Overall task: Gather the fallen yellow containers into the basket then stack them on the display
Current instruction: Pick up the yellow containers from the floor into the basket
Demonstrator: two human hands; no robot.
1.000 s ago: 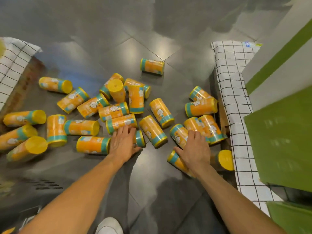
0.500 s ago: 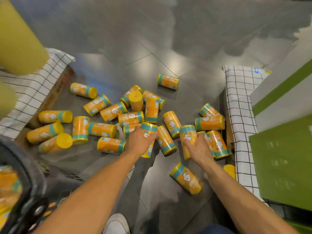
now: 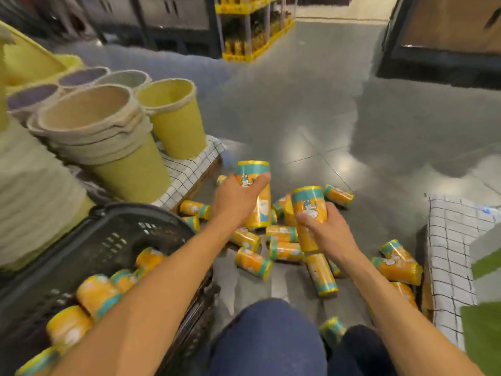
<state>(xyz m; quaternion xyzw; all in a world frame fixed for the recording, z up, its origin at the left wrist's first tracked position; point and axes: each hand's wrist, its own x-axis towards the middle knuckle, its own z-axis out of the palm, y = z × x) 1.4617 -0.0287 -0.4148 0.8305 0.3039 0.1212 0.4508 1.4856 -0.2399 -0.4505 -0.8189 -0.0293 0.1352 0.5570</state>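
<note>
forearms (image 3: 151,302): bare, no sleeves | trousers (image 3: 268,340): dark blue denim

No legible text anywhere

A single wide-angle camera rides on the person's head, facing forward and steeply down along both forearms. It sits close: the knees (image 3: 268,340) fill the bottom edge, and the left hand (image 3: 233,202) and right hand (image 3: 325,226), each gripping a yellow container (image 3: 253,169), land near the frame's middle. The basket (image 3: 130,213) lies at the lower left, the floor (image 3: 352,147) spreads across the centre, and the shop shelves (image 3: 249,28) far off reach the top edge. Straight lines bend towards the borders.
</note>
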